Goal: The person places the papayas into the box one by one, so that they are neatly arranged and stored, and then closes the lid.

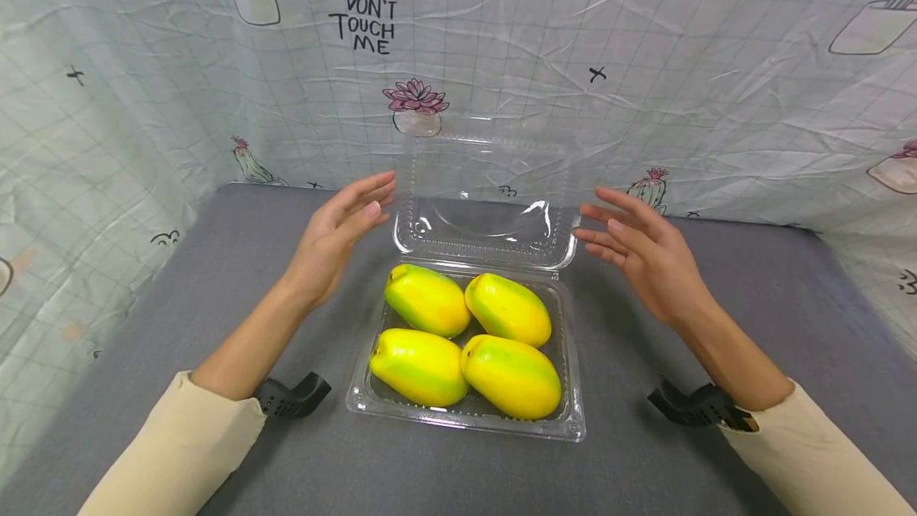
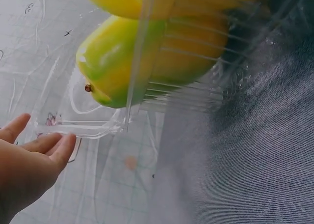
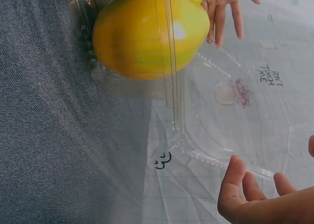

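A clear plastic clamshell box [image 1: 466, 423] lies on the grey cloth with its transparent lid [image 1: 494, 221] raised at the back. Several yellow-green mangoes fill the base, among them a front right mango [image 1: 512, 377] and a back left one [image 1: 427, 299]. My left hand [image 1: 333, 233] is at the lid's left side, fingers extended. On the other side my right hand [image 1: 645, 249] has its fingers spread close to the lid's right edge. In the right wrist view the right fingertips [image 3: 235, 167] are beside the lid rim; whether they touch it I cannot tell.
Grey cloth [image 1: 286, 452] covers the table. Behind it hangs a pale curtain [image 1: 501, 38] with cactus drawings and lettering. A black wrist mount [image 1: 294, 395] sits on the left forearm, another mount [image 1: 691, 404] on the right.
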{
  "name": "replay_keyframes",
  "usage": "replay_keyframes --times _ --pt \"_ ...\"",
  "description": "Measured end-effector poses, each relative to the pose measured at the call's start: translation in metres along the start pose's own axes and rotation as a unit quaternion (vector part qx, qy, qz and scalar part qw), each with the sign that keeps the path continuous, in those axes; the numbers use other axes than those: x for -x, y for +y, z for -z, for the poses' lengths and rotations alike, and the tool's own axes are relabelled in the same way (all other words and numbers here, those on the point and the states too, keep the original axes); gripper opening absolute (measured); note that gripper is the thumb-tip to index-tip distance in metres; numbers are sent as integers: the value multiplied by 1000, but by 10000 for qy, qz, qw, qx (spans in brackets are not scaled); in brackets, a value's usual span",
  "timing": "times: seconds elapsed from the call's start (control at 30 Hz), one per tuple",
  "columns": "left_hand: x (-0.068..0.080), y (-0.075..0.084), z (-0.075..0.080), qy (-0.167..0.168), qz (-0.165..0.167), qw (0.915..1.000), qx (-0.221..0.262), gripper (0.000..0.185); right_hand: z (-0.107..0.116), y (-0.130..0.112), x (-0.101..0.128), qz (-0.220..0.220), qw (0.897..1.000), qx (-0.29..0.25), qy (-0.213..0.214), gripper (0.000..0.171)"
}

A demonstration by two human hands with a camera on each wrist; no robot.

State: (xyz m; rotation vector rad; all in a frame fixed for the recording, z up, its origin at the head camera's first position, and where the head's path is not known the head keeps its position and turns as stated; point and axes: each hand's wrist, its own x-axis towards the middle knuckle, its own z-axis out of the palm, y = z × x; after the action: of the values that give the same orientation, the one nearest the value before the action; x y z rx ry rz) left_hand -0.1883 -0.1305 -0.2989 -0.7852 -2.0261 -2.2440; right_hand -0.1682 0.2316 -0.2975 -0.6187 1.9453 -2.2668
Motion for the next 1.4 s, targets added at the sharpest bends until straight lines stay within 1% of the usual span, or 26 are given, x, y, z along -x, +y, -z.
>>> replay_keyframes --times 0.13,0.3,0.5,0.6,0.7,0.8,1.03,1.2,1.4 --pt "5 4 0 -81 -5 9998 196 44 -2 -2 4 216 9996 -155 -98 42" --pt "11 10 1 -188 1 9993 310 44 -6 -6 10 384 9991 85 -146 42" --pt "18 17 0 -351 -126 9984 418 44 -12 -11 17 537 9975 434 -121 43" --pt "23 20 -3 -379 -208 9983 383 45 -15 -12 20 633 9964 543 -169 45" --pt "28 24 -6 -374 -262 9985 286 46 -18 -12 23 638 9956 671 -133 47" --pt "33 27 -10 -350 -262 9989 185 46 -20 -13 27 716 9945 751 -153 48" --pt "43 32 -16 -337 -200 9992 39 49 -24 -13 32 1071 9898 867 -358 49" --pt "50 36 -17 -388 -223 9990 9 48 -26 -12 36 1222 9874 924 -407 49" --pt "56 37 -18 -487 -323 9982 -145 51 -28 -12 39 1239 9876 839 -467 49"
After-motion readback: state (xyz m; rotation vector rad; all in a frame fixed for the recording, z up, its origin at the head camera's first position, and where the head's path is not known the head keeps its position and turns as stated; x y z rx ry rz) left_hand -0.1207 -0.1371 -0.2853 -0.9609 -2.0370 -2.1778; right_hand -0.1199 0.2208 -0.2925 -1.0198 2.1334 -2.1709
